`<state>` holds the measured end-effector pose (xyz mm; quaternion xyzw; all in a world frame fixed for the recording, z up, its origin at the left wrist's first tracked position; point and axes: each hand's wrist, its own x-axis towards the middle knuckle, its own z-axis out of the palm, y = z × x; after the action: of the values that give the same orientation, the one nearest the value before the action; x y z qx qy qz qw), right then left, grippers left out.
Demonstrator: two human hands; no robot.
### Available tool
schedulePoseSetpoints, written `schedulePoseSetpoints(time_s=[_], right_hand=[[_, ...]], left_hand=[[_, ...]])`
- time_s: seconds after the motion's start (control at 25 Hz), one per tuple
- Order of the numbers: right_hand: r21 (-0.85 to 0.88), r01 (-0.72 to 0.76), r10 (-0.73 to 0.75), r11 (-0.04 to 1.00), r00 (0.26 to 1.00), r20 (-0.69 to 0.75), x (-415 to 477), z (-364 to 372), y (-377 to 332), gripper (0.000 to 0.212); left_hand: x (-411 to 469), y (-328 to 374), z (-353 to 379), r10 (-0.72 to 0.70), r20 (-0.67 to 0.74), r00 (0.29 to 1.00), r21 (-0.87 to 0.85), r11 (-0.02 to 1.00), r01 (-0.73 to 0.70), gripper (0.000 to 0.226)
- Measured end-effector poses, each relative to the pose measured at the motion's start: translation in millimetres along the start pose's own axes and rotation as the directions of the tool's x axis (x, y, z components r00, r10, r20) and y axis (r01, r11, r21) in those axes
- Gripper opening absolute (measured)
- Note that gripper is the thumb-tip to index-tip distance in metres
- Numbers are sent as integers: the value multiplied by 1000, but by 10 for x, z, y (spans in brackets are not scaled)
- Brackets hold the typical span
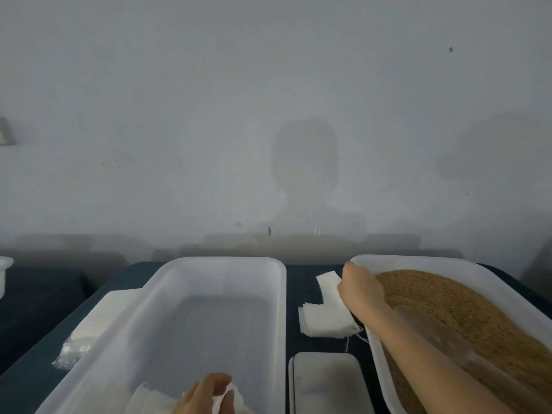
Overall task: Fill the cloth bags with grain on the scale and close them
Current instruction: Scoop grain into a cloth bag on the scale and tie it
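A: Biggest first, quick.

B: The dark bench (35,318) carries everything. The empty tub (280,309) sits under and beyond the left fingers. I'd guess it's the drop spot for finished bags. The grain tub (418,259) runs under the right forearm, with the grain (463,309) just to the right of the right fingers, so scooping looks like a short reach.

A: Scale?

B: The scale (328,380) is on the near side of the right fingers, between the two tubs. Nothing is on it, so I judge weighing hasn't started.

A: Bags?

B: The bag stack (322,322) is just on the near side of the right fingers, against the grain tub's wall, with strings trailing off it. The wrapped pack (86,327) is well left of the left fingers and is probably spare stock.

A: Hands?

B: The right hand (363,286) touches the loose bag (327,283) beyond the stack. Its fingers are hidden behind the back of the hand, so I cannot tell if they're clamped on it. The left hand (206,395) has its fingers (216,380) and thumb pinched on the held bag (152,400), low at the empty tub's near end, likely ready for opening.
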<state>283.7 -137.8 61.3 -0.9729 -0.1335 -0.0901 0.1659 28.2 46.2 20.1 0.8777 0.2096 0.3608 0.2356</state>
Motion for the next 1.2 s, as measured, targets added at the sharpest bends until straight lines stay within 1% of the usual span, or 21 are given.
schedulePoseSetpoints(time_s=[0.04,0.08,0.12,0.16,0.2,0.24,0.28,0.36,0.44,0.52,0.56,0.64,0.68,0.8,0.92,0.96,1.0,1.08,1.12,1.2], right_hand=[[128,-20,23,992,1000,-20,-83,-94,59,7],[265,-46,47,963,999,3,-213,-180,113,10],[388,-69,46,919,997,69,-370,-239,163,9],[501,-106,32,859,987,155,-549,-281,224,8],[594,-154,5,790,970,244,-718,-307,259,9],[667,-197,-27,718,950,310,-867,-318,284,12],[719,-221,-58,658,938,342,-983,-301,318,16],[768,-245,-82,591,930,359,-1131,-246,389,18],[801,-231,-106,552,933,343,-1218,-200,433,14],[822,-185,-145,539,941,306,-1257,-156,454,12],[827,-162,-161,538,943,290,-1272,-143,453,11],[838,-123,-187,531,948,258,-1290,-124,465,10],[840,-105,-198,532,949,244,-1294,-116,466,10],[843,-75,-197,533,958,209,-1310,-105,459,9],[853,-49,-129,520,982,135,-1329,-104,445,8],[836,-9,-106,548,991,81,-1349,-100,432,10],[791,58,-98,609,995,2,-1369,-94,423,14],[620,208,-148,757,978,-146,-1431,-70,393,26],[519,249,-175,818,967,-188,-1468,-54,365,31],[356,288,-203,889,944,-259,-1519,-21,311,29]], left_hand=[[-70,104,84,37,66,997,1,999,-37,49],[-84,363,156,111,128,985,-117,988,-96,45],[-58,535,252,132,202,970,-242,967,-81,43],[4,742,340,117,283,952,-301,953,-28,39],[53,873,468,144,337,931,-367,930,-12,33],[108,1002,554,168,398,902,-392,920,1,26],[158,1081,646,175,444,879,-413,910,27,19],[127,1198,793,204,566,799,-436,897,79,13],[94,1123,928,197,614,764,-445,886,129,15],[84,1067,987,176,666,725,-394,908,141,20],[81,1054,1008,161,697,699,-353,925,138,19],[87,1073,995,128,733,668,-301,942,150,16],[89,1068,988,126,723,679,-307,939,153,16],[53,1021,946,98,650,753,-383,899,213,17],[36,1000,945,16,582,813,-405,873,273,18],[37,996,950,1,566,824,-415,865,283,19],[40,1002,957,-5,556,831,-420,862,286,20],[32,1013,965,-11,554,833,-432,851,299,20],[27,1008,972,-12,557,830,-439,844,307,21],[23,1003,983,8,559,829,-455,839,299,21]])
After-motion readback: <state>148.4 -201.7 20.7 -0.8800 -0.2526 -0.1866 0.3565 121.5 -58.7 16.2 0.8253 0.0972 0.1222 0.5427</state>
